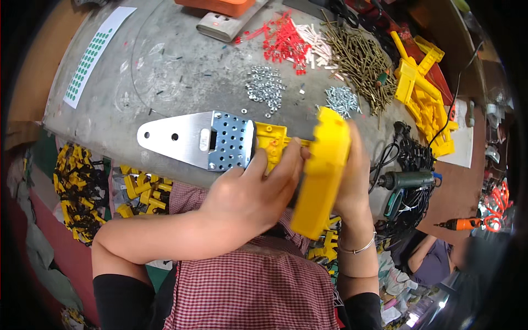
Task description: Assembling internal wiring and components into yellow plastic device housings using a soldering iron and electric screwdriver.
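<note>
My left hand (250, 192) is closed on a yellow plastic housing (270, 144) at the table's near edge. Joined to that housing, or lying against it, is a pointed silver metal plate (179, 137) with a perforated section (230, 142); its tip points left. In my right hand (355, 170) is a long yellow plastic shell (319, 181), held tilted and slightly blurred. This shell hides part of the right fingers. The left fingertips are close to the shell's side, and I cannot tell whether they touch it.
Small nuts (265, 85), short screws (342, 100), long brass-coloured screws (363, 60) and red-and-white pieces (286, 41) lie in piles beyond my hands. At right are yellow parts (421, 88), a green power screwdriver (407, 180) and black cords (407, 143). A green-dotted sticker sheet (93, 60) lies far left.
</note>
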Tool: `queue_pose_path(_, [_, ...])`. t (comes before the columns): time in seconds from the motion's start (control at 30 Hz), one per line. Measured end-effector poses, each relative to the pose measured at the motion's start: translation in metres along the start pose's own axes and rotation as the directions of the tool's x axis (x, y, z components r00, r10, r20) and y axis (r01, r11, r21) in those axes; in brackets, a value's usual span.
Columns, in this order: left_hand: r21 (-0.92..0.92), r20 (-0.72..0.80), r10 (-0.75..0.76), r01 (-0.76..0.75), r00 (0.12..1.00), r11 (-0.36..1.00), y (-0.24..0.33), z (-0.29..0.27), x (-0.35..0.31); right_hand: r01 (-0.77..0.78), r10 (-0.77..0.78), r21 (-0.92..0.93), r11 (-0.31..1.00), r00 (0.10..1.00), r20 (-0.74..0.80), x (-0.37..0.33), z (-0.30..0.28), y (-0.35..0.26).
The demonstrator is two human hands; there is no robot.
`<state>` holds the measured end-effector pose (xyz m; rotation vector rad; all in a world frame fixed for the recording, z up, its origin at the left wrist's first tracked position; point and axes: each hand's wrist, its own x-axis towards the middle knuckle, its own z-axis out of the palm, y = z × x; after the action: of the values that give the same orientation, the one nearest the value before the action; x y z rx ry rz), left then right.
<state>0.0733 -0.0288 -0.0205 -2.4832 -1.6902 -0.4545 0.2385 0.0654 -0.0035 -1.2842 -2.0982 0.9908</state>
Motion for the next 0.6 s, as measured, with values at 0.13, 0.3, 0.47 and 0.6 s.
queue_pose_path(0.13, [-0.192,-0.364,0.077,-0.155,0.928,0.969,-0.047,-0.016,-0.032,0.189,-0.162,-0.096,0.977,0.958,0.238,0.018,0.001,0.003])
queue_pose_path(0.3, [-0.353,-0.302,-0.017,-0.095,0.953,0.931,-0.035,-0.020,-0.036,0.301,-0.261,-0.069,0.951,0.903,0.342,0.023,0.000,-0.002])
queue_pose_path(0.47, [-0.270,-0.169,0.015,-0.061,0.986,0.961,-0.021,0.020,-0.020,0.371,-0.313,-0.120,0.921,0.887,0.338,0.016,-0.004,-0.006])
queue_pose_path(0.6, [-0.298,-0.134,0.036,-0.075,0.990,0.952,-0.019,0.016,-0.023,0.255,-0.157,-0.185,0.949,0.892,0.424,0.015,-0.013,-0.019])
